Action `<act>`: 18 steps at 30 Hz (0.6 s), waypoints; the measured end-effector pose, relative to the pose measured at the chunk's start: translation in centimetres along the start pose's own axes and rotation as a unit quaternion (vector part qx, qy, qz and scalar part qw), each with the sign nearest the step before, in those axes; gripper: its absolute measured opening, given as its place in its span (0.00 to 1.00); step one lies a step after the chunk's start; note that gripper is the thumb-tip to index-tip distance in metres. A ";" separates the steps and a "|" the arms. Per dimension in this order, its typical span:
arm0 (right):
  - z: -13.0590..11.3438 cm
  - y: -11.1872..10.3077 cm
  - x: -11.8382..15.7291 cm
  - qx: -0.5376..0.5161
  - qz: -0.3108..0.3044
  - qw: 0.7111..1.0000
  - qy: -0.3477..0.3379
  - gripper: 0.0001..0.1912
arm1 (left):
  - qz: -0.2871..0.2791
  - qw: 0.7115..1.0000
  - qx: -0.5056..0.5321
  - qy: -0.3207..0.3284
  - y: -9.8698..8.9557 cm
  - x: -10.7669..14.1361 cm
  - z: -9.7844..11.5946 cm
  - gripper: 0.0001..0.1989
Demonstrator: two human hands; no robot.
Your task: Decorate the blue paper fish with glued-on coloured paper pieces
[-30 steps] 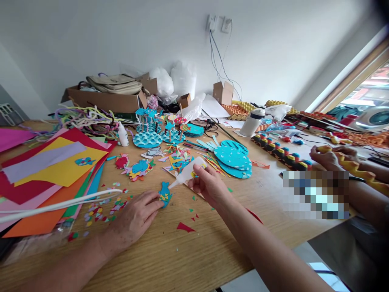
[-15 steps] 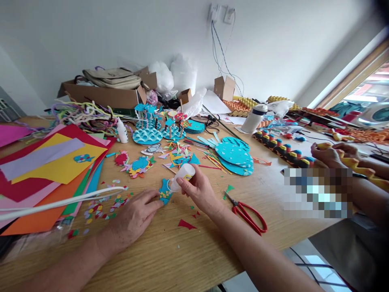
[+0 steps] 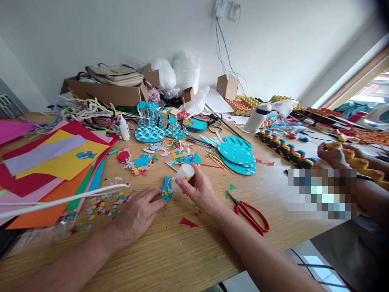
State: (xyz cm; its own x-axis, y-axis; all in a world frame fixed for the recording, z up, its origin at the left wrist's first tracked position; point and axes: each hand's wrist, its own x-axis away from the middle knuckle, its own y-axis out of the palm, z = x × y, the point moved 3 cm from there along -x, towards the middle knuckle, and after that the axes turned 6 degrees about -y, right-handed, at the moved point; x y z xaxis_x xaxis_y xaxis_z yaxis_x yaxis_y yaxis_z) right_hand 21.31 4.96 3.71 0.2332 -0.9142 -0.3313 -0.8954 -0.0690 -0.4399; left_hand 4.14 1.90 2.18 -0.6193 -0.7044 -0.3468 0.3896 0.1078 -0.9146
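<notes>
Head view: Left hand [image 3: 136, 213] pins a blue paper fish [image 3: 167, 190] flat on a wooden table [image 3: 188, 259], while the right hand [image 3: 201, 190] grasps a tilted glue bottle [image 3: 184, 175], nozzle down over the fish; the thin cutout looks light, bendable and easily creased, best pressed at its edge, the bottle soft-walled, best gripped around its body, near 1 pair of red-handled scissors [image 3: 251, 216]

At a wooden table [image 3: 194, 251], 2 white glue bottles [image 3: 124, 129], 1 pair of red-handled scissors [image 3: 251, 215] and 1 tumbler [image 3: 257, 119] appear with at least 2 wavy blue stands [image 3: 149, 134]. Also pictured are 1 beige bag [image 3: 114, 75], 2 wall outlets [image 3: 234, 11] and 1 blue paper fish [image 3: 86, 155] on 1 yellow sheet [image 3: 68, 169].
</notes>
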 end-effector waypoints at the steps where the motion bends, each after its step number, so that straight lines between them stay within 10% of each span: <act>1: 0.0 0.0 0.0 0.004 0.000 1.000 -0.001 0.13 | 0.000 1.000 0.001 0.000 0.0 0.0 0.0 0.17; 18: -0.4 -0.4 0.2 -0.049 0.054 0.997 0.037 0.16 | -0.006 1.000 -0.002 0.008 -0.2 -0.2 0.3 0.15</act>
State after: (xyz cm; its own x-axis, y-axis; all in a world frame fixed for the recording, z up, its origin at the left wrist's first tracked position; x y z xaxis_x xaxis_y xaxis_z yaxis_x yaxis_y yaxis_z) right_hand 21.61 4.69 4.17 0.1085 -0.9454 -0.3072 -0.9472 -0.0046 -0.3205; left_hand 4.40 1.80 2.46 -0.6353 -0.6939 -0.3390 0.3792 0.1021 -0.9196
